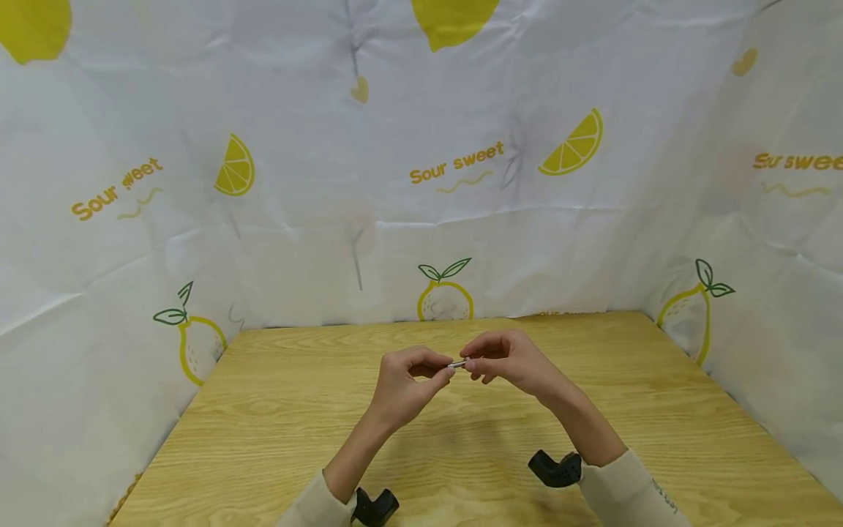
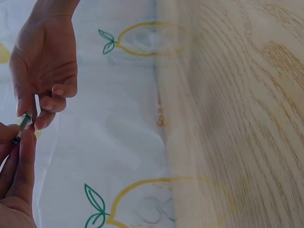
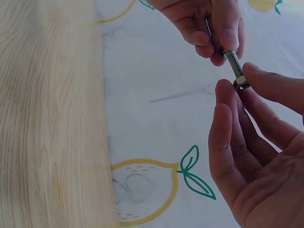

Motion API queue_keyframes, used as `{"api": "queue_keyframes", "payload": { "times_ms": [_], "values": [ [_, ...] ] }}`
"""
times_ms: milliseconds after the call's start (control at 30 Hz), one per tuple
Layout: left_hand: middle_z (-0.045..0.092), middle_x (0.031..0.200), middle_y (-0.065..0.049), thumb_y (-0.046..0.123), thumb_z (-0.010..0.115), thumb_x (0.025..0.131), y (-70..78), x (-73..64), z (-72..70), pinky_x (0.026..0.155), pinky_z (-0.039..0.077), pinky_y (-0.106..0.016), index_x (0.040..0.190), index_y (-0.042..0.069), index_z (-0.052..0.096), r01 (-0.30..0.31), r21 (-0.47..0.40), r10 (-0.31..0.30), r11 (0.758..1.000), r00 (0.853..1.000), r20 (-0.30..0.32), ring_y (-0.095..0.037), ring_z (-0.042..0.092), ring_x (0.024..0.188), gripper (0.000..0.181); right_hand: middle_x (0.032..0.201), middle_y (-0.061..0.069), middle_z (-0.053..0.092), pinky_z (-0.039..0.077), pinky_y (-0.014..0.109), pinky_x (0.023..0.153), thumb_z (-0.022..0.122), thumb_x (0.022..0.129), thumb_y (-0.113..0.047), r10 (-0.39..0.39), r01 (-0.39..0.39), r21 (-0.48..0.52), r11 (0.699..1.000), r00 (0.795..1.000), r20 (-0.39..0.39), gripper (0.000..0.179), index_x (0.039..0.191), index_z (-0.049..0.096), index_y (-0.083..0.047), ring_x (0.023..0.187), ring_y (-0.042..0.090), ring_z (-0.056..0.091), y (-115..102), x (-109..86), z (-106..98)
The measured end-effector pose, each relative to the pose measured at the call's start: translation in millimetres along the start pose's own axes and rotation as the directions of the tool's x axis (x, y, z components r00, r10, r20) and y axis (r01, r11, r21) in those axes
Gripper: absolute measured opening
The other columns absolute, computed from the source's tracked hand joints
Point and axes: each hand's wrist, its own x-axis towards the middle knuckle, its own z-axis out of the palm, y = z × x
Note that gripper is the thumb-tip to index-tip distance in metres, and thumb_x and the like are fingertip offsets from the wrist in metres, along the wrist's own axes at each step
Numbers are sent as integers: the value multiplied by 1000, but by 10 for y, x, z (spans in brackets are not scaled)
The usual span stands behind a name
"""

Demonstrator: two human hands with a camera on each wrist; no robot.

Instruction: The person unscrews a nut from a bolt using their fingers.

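Observation:
A small silvery bolt [image 3: 232,61] with a threaded shank is held up over the table between the two hands. My left hand [image 1: 406,386] pinches one end of it between thumb and fingertips, which hide that end. At the other end sits a hex nut [image 3: 241,82], around the shank. My right hand [image 1: 514,362] has its thumb and fingertips on the nut, the other fingers loosely bent, as the right wrist view shows. In the left wrist view the bolt [image 2: 23,128] spans the short gap between both hands' fingertips.
The wooden table [image 1: 276,424] spreads beneath both hands. White cloth [image 1: 316,256] printed with lemons hangs at its back and sides. Black devices are strapped at the left wrist [image 1: 377,506] and right wrist [image 1: 556,468], against the beige sleeves.

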Motion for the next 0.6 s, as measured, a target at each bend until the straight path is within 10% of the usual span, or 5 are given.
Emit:
{"api": "queue_keyframes", "payload": {
  "times_ms": [600],
  "values": [
    [79, 90, -12, 5, 78, 92, 43, 0, -7, 66, 66, -36, 97, 4, 80, 31, -3, -31, 1000, 1000, -1, -14, 76, 73, 6, 97, 4, 74, 64, 35, 72, 70, 100, -18, -4, 3, 19, 1000, 1000, 29, 30, 118, 70, 5, 84, 24, 73, 0, -26, -18]
  ]
}}
